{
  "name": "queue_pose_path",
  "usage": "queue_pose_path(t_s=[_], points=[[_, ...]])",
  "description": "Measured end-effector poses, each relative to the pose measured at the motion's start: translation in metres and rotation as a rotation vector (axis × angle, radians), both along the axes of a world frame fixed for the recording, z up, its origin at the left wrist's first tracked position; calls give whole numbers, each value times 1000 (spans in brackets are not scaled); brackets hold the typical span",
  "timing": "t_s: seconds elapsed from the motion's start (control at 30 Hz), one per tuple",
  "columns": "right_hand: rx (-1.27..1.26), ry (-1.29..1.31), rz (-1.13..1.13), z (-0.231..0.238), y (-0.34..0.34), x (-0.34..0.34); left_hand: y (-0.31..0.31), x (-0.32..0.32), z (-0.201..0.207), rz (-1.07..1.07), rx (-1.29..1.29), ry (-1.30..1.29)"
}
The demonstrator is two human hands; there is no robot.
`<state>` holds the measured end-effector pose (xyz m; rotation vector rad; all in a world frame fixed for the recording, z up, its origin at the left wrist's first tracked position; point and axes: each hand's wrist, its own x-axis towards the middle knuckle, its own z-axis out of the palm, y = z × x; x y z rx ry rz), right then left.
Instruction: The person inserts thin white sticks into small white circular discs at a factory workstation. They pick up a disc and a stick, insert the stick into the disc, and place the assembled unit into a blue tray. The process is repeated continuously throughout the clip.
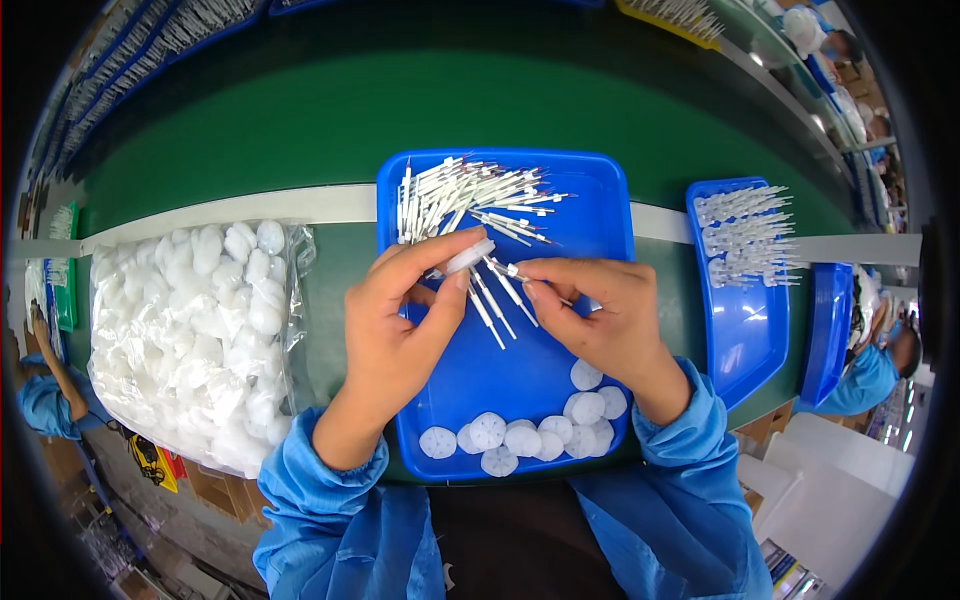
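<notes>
Between thumb and fingers, my left hand (410,305) pinches a round white plastic disc (470,256) by its rim, tilted above a blue tray (520,370). Several thin white sticks (487,312) hang from the disc toward the tray. Close at its right, my right hand (600,305) is closed in a pinch on one thin white stick (512,270), whose end meets the disc's edge. Whether that end is inserted I cannot tell. Many loose white sticks with reddish tips (450,195) lie in the tray's far part. Along its near edge rest several translucent white discs (487,430).
Left of the tray stands a clear bag full of white discs (190,340). On the right, a second blue tray (740,345) holds rows of filled discs (745,235). More stick-filled trays line the far left, and other people (870,375) sit at both sides.
</notes>
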<state>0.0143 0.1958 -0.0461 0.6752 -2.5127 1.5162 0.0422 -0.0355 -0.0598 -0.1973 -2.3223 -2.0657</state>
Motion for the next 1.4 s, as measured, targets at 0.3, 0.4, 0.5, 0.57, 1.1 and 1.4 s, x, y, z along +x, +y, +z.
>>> queue_pose_path(t_s=[0.3, 0.4, 0.5, 0.57, 1.1, 1.4], points=[[129, 28, -48, -1, -7, -1, 7, -3, 9, 39, -323, 291], [218, 139, -74, -6, -10, -1, 10, -2, 8, 37, -449, 373], [317, 289, -98, -6, -9, -2, 13, 0, 6, 69, -522, 411], [343, 363, -99, -4, -9, -2, 14, 3, 9, 84, -505, 319], [226, 254, -56, -7, -8, -1, 14, 7, 9, 84, -336, 168], [-165, -138, 134, 5, 0, -11, 8, 0, 13, 80, -425, 339]])
